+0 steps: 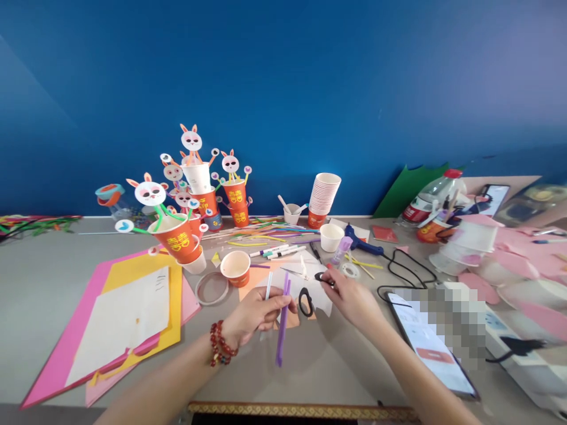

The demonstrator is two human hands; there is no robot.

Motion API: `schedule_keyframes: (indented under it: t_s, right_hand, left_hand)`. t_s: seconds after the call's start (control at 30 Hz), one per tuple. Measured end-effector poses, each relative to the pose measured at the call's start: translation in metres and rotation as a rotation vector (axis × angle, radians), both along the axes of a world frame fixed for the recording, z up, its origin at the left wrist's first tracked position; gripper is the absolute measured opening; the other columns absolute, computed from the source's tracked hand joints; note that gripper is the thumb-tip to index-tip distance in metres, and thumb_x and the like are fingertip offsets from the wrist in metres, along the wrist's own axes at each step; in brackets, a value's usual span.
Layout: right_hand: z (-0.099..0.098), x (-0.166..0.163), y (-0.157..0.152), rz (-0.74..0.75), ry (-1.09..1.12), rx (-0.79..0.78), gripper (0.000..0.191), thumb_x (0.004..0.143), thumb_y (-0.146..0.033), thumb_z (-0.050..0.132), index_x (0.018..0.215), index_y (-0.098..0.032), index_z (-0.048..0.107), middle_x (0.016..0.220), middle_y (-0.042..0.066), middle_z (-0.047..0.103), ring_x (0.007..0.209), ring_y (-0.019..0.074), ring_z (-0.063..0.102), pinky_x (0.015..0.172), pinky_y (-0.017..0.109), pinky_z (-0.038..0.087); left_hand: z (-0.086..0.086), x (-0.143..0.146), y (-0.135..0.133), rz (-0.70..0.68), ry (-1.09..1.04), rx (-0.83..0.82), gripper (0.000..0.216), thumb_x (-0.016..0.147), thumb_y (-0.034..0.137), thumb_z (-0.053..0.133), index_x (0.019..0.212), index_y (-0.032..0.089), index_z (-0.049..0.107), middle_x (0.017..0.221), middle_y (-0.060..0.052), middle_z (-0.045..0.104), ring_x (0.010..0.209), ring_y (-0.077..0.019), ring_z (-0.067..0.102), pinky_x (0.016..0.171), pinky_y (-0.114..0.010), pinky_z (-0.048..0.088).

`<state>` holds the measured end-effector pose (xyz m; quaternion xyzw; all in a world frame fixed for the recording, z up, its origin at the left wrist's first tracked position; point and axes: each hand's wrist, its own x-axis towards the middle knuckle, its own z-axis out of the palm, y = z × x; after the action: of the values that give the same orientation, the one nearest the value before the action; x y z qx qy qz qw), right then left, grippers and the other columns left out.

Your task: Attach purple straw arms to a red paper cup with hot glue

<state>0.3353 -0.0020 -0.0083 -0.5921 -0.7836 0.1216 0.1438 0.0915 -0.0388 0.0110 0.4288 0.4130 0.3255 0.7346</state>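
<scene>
My left hand (261, 311), with a bead bracelet on the wrist, pinches a folded purple pipe cleaner (282, 339) over the front of the work area. A thin pale stick (269, 284) also rises from its fingers; its exact kind is unclear. To the right, my right hand (349, 295) has its fingers closed on one black handle loop of a pair of scissors (305, 302). The other loop lies apart from the fingers, over white paper. Beneath both hands are white paper (325, 304) and an orange sheet (292, 320).
Rabbit-faced paper cups (177, 242) stand at back left, above coloured sheets (110, 330). Stacked cups (325, 195), markers (281, 252) and a blue glue gun (363, 245) are behind. A phone (434, 348) and a power strip (518, 360) lie right, with a black cord.
</scene>
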Motion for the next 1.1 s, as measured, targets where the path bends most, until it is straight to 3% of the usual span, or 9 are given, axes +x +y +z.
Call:
schedule_keyframes:
  t_s: [0.07, 0.17, 0.33, 0.5, 0.63, 0.7, 0.87, 0.97, 1.1]
  right_hand:
    - [-0.003, -0.001, -0.006, -0.006, 0.124, 0.077, 0.020, 0.094, -0.033, 0.045, 0.099, -0.021, 0.060, 0.086, 0.007, 0.073, 0.071, 0.0227, 0.067, 0.062, 0.030, 0.044]
    - [-0.007, -0.008, -0.014, -0.033, 0.335, 0.076, 0.025, 0.094, -0.040, 0.047, 0.101, -0.020, 0.061, 0.082, 0.007, 0.071, 0.065, 0.0210, 0.066, 0.061, 0.031, 0.047]
    - [-0.009, -0.028, -0.027, 0.033, 0.850, -0.292, 0.033, 0.090, -0.045, 0.054, 0.105, -0.017, 0.060, 0.074, 0.003, 0.064, 0.055, 0.0162, 0.060, 0.054, 0.029, 0.050]
    - [-0.003, -0.036, -0.037, 0.161, 1.213, -0.595, 0.037, 0.081, -0.043, 0.067, 0.106, -0.018, 0.057, 0.085, 0.003, 0.061, 0.067, 0.0149, 0.059, 0.055, 0.026, 0.050]
    - [-0.001, -0.025, -0.041, 0.166, 1.228, -0.727, 0.038, 0.081, -0.052, 0.070, 0.089, -0.019, 0.053, 0.076, -0.002, 0.054, 0.048, 0.0051, 0.037, 0.041, 0.018, 0.030]
    - [0.000, -0.019, -0.044, 0.205, 1.169, -0.750, 0.046, 0.077, -0.058, 0.072, 0.085, -0.019, 0.050, 0.072, -0.004, 0.050, 0.048, 0.0047, 0.030, 0.040, 0.018, 0.024]
    - [0.004, -0.011, -0.053, 0.316, 1.024, -0.800, 0.053, 0.073, -0.064, 0.072, 0.086, -0.018, 0.049, 0.075, -0.001, 0.051, 0.061, 0.0094, 0.038, 0.049, 0.020, 0.028]
    - [0.006, -0.011, -0.054, 0.312, 0.990, -0.782, 0.053, 0.074, -0.062, 0.073, 0.084, -0.018, 0.048, 0.076, -0.001, 0.049, 0.066, 0.0108, 0.039, 0.057, 0.022, 0.030]
    - [0.002, -0.012, -0.052, 0.296, 0.983, -0.773, 0.056, 0.070, -0.065, 0.075, 0.080, -0.018, 0.045, 0.074, -0.002, 0.046, 0.064, 0.0102, 0.036, 0.056, 0.022, 0.027]
  left_hand:
    - [0.004, 0.003, 0.000, -0.012, 0.003, 0.015, 0.035, 0.079, 0.046, 0.071, 0.081, 0.011, 0.074, 0.046, 0.008, 0.038, 0.041, -0.0036, 0.016, 0.037, -0.020, 0.012]
    - [0.006, 0.008, -0.001, -0.046, 0.010, 0.061, 0.036, 0.079, 0.047, 0.070, 0.080, 0.011, 0.074, 0.051, 0.003, 0.051, 0.040, -0.0031, 0.018, 0.038, -0.021, 0.014]
    - [0.003, 0.011, -0.005, -0.061, -0.025, 0.055, 0.035, 0.080, 0.046, 0.069, 0.083, 0.012, 0.074, 0.074, -0.007, 0.070, 0.040, -0.0013, 0.020, 0.037, -0.021, 0.015]
    - [0.009, 0.005, -0.010, -0.077, -0.042, 0.016, 0.029, 0.085, 0.040, 0.065, 0.086, 0.012, 0.071, 0.081, -0.011, 0.075, 0.038, -0.0006, 0.019, 0.036, -0.019, 0.015]
    - [0.012, -0.005, -0.011, -0.082, -0.012, 0.014, 0.026, 0.085, 0.038, 0.065, 0.084, 0.013, 0.071, 0.075, -0.010, 0.075, 0.036, -0.0010, 0.021, 0.035, -0.019, 0.016]
    - [0.013, -0.010, -0.009, -0.088, 0.016, 0.018, 0.025, 0.085, 0.037, 0.065, 0.084, 0.012, 0.070, 0.073, -0.009, 0.075, 0.036, -0.0010, 0.023, 0.035, -0.019, 0.016]
    - [0.018, -0.016, -0.002, -0.190, 0.076, 0.030, 0.025, 0.085, 0.035, 0.065, 0.084, 0.011, 0.070, 0.069, -0.007, 0.073, 0.034, -0.0009, 0.028, 0.035, -0.019, 0.017]
    - [0.019, -0.015, 0.000, -0.264, 0.112, 0.015, 0.024, 0.084, 0.034, 0.066, 0.086, 0.011, 0.071, 0.067, -0.006, 0.073, 0.032, -0.0010, 0.031, 0.034, -0.019, 0.017]
    - [0.022, -0.015, 0.001, -0.294, 0.159, 0.010, 0.024, 0.083, 0.035, 0.067, 0.084, 0.011, 0.071, 0.065, -0.004, 0.072, 0.031, -0.0015, 0.033, 0.034, -0.018, 0.018]
